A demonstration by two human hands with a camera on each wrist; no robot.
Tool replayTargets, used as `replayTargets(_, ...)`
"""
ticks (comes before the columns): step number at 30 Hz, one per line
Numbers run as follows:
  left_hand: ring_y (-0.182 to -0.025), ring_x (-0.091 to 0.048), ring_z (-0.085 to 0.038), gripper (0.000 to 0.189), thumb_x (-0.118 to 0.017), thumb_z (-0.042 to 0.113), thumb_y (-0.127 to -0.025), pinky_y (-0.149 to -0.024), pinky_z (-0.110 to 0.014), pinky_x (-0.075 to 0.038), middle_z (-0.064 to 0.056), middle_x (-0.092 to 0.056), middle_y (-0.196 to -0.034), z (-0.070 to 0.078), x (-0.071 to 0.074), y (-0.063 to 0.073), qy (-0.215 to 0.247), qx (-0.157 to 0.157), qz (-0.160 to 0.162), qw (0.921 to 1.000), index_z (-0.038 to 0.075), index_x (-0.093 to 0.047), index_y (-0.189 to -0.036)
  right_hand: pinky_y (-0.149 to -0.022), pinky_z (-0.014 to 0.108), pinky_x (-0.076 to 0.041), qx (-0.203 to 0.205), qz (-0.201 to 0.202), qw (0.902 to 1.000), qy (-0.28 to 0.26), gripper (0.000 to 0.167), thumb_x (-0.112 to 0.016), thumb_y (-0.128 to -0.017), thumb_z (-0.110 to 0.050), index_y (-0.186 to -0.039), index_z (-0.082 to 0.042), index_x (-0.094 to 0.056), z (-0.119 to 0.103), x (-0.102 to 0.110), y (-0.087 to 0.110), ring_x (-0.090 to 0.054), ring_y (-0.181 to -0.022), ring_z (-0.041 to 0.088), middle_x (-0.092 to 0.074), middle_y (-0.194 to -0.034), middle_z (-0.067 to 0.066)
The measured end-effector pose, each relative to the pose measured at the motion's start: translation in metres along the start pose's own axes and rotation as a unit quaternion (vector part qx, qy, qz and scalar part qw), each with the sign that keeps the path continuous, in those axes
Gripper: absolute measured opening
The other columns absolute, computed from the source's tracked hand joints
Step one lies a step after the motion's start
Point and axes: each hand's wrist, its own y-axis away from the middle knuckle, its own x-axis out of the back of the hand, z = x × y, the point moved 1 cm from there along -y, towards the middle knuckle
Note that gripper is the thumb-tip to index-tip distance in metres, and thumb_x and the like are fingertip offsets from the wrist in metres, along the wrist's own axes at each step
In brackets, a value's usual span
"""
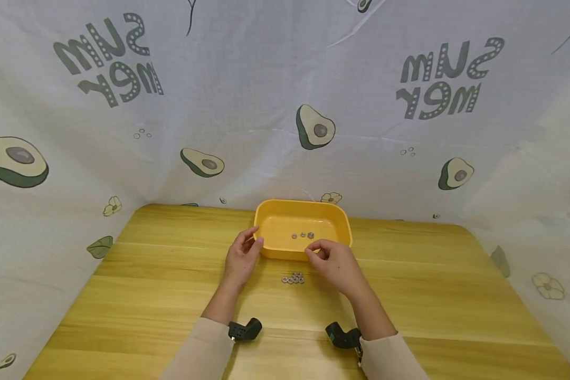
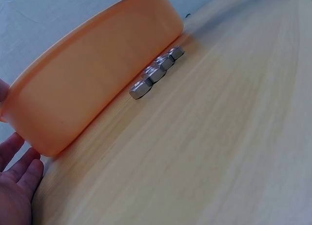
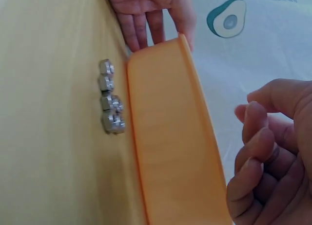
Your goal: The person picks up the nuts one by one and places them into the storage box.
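A shallow yellow plastic tub (image 1: 282, 254) stands on the table with three metal nuts (image 1: 303, 235) on its floor. In front of it, several more hex nuts (image 1: 293, 279) are bunched in two short rows, seen in the left wrist view as nuts (image 2: 155, 73) close along the tub's wall. My left hand (image 1: 242, 258) holds the tub's left end, thumb at the rim and fingers against the outside. Over the front rim, toward the right, is my right hand (image 1: 334, 264), fingers curled and thumb and index tips together. I cannot tell whether a nut is between those tips.
The wooden table (image 1: 171, 295) extends to both sides of the tub. Right behind its far edge hangs a white cloth (image 1: 247, 105) printed with avocados and lettering. Each wrist bears a black camera, the left one (image 1: 245, 330) and the right one (image 1: 343, 336).
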Motion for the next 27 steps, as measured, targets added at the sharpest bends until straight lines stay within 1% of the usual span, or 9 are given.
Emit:
replayTargets(3,-0.140,-0.051,-0.034,0.044,-0.066,0.025,-0.101,-0.117,-0.049,-0.043,-0.012,-0.054,-0.150,0.001,0.000,-0.001,0.001,0.000,0.001,1.0000,0.011,-0.059,-0.142,-0.055,0.024,-0.040,-0.004,-0.018,0.9998,0.002,0.014,-0.072,-0.096,-0.023,-0.100,-0.010,-0.076,0.004,-0.003,0.006,-0.050,-0.063,0.016,-0.059,-0.072,0.002)
replayTargets(6,-0.140,-0.051,-0.034,0.044,-0.066,0.025,-0.100,-0.117,-0.049,-0.043,-0.012,-0.054,-0.150,0.002,0.000,-0.001,0.001,0.001,0.002,1.0000,0.011,-0.059,-0.141,-0.056,0.024,-0.041,-0.009,-0.040,0.9991,0.007,0.011,-0.072,-0.095,-0.020,-0.096,-0.010,-0.075,0.009,-0.005,0.007,-0.050,-0.065,0.016,-0.060,-0.073,0.001)
replayTargets(9,-0.140,-0.051,-0.033,0.044,-0.066,0.025,-0.100,-0.117,-0.049,-0.043,-0.011,-0.054,-0.150,0.002,0.000,-0.001,0.001,0.004,0.001,1.0000,0.012,-0.059,-0.141,-0.058,0.024,-0.042,-0.014,-0.074,0.9971,0.014,0.007,-0.072,-0.094,-0.018,-0.091,-0.012,-0.075,0.015,-0.008,0.007,-0.051,-0.067,0.014,-0.060,-0.075,-0.001)
replayTargets(12,-0.140,-0.051,-0.034,0.044,-0.066,0.026,-0.100,-0.117,-0.049,-0.042,-0.011,-0.053,-0.150,0.002,0.000,0.000,-0.001,0.004,0.000,1.0000,0.012,-0.059,-0.141,-0.059,0.024,-0.043,-0.007,-0.106,0.9941,0.025,0.005,-0.073,-0.091,-0.016,-0.088,-0.012,-0.074,0.021,-0.012,0.007,-0.053,-0.068,0.014,-0.061,-0.075,-0.001)
replayTargets(14,-0.140,-0.050,-0.034,0.044,-0.066,0.026,-0.100,-0.118,-0.049,-0.042,-0.012,-0.053,-0.150,0.001,0.000,0.000,-0.003,0.004,0.000,1.0000,0.013,-0.059,-0.141,-0.059,0.024,-0.044,-0.001,-0.117,0.9926,0.033,0.005,-0.074,-0.090,-0.016,-0.086,-0.013,-0.073,0.026,-0.014,0.007,-0.053,-0.068,0.014,-0.062,-0.074,-0.002)
replayTargets(16,-0.140,-0.050,-0.035,0.043,-0.066,0.026,-0.100,-0.118,-0.049,-0.042,-0.012,-0.053,-0.151,0.000,0.000,-0.001,-0.006,0.003,0.001,1.0000,0.013,-0.060,-0.141,-0.061,0.024,-0.045,-0.001,-0.122,0.9917,0.040,0.004,-0.075,-0.089,-0.016,-0.086,-0.013,-0.072,0.028,-0.016,0.007,-0.054,-0.068,0.013,-0.063,-0.075,-0.002)
replayTargets(20,-0.140,-0.051,-0.035,0.042,-0.066,0.025,-0.100,-0.118,-0.049,-0.042,-0.012,-0.054,-0.150,-0.001,-0.001,-0.001,-0.011,0.005,0.004,0.9999,0.013,-0.060,-0.140,-0.063,0.025,-0.046,-0.012,-0.124,0.9913,0.044,0.007,-0.077,-0.086,-0.016,-0.086,-0.014,-0.071,0.032,-0.020,0.008,-0.056,-0.069,0.013,-0.064,-0.075,-0.002)
replayTargets(24,-0.140,-0.051,-0.034,0.042,-0.066,0.025,-0.101,-0.117,-0.049,-0.043,-0.012,-0.053,-0.151,0.000,-0.002,-0.001,-0.012,0.004,0.006,0.9999,0.013,-0.060,-0.140,-0.065,0.027,-0.047,-0.012,-0.111,0.9921,0.057,0.010,-0.079,-0.084,-0.016,-0.085,-0.015,-0.069,0.032,-0.024,0.008,-0.056,-0.069,0.013,-0.064,-0.075,-0.003)
replayTargets(27,-0.140,-0.052,-0.034,0.042,-0.065,0.024,-0.101,-0.116,-0.050,-0.044,-0.013,-0.053,-0.152,0.001,-0.002,0.000,-0.014,0.001,0.006,0.9999,0.013,-0.060,-0.141,-0.065,0.027,-0.046,-0.007,-0.100,0.9917,0.081,0.011,-0.079,-0.082,-0.016,-0.084,-0.016,-0.069,0.031,-0.027,0.008,-0.056,-0.068,0.012,-0.063,-0.074,-0.004)
